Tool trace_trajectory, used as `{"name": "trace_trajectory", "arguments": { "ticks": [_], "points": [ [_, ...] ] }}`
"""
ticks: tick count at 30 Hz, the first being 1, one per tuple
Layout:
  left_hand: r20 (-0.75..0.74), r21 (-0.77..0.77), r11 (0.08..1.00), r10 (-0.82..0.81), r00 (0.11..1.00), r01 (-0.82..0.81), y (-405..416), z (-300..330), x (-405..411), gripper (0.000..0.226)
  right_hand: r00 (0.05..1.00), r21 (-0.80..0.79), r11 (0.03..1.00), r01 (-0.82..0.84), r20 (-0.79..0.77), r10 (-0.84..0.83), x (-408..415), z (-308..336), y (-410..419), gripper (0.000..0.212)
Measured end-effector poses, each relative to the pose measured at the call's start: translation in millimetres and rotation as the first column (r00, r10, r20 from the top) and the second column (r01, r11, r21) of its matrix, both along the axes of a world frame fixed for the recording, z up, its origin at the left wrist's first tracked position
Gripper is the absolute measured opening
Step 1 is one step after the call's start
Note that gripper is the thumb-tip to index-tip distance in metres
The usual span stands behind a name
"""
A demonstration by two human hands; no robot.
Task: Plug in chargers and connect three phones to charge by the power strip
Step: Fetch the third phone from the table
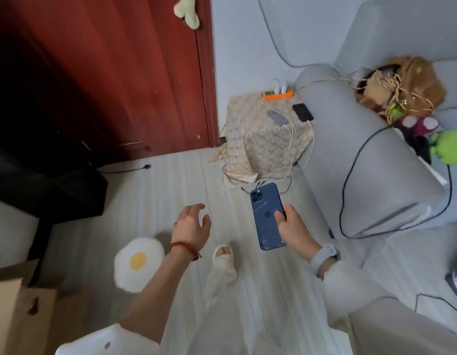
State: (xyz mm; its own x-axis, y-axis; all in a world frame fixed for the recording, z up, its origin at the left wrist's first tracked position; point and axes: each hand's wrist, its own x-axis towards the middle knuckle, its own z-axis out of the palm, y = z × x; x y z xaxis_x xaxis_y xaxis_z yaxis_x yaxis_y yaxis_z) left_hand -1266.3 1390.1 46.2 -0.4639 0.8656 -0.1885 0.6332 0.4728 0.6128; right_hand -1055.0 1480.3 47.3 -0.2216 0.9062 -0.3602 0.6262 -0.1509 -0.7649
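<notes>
At about five o'clock from the frame's centre, the right hand grips a blue phone along its right edge, fingers curled round it, camera end pointing away toward twelve o'clock; its cracked back faces up and no cable is in it. At seven o'clock the left hand hangs in the air with fingers loosely spread, holding nothing. Farther off, toward one o'clock, a small table under a patterned cloth carries a grey phone and a black phone, each seemingly with a white cable at its near end. Behind them sits the orange power strip with white chargers plugged in. Two phones look connected; the blue one is left.
</notes>
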Motion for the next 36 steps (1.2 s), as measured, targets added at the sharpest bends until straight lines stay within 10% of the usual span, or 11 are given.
{"name": "trace_trajectory", "arguments": {
  "ticks": [16, 30, 36],
  "points": [
    [0.066, -0.078, 0.994, -0.068, 0.995, 0.073, 414.9, -10.9, -145.0, 0.035, 0.997, -0.102, 0.992, 0.079, 0.023, -0.077, -135.2, -13.3, 401.2, 0.009],
    [0.127, -0.257, 0.963, 0.119, 0.985, -0.083, 642.5, -208.2, -214.5, 0.034, 0.991, -0.338, 0.936, 0.096, 0.118, -0.059, -235.0, -224.4, 649.2, 0.016],
    [0.142, -0.293, 0.956, 0.062, 0.988, -0.018, 697.6, -279.4, -240.6, 0.035, 0.966, -0.169, 0.971, 0.172, 0.222, -0.132, -243.5, -282.6, 679.6, 0.017]
  ]
}}
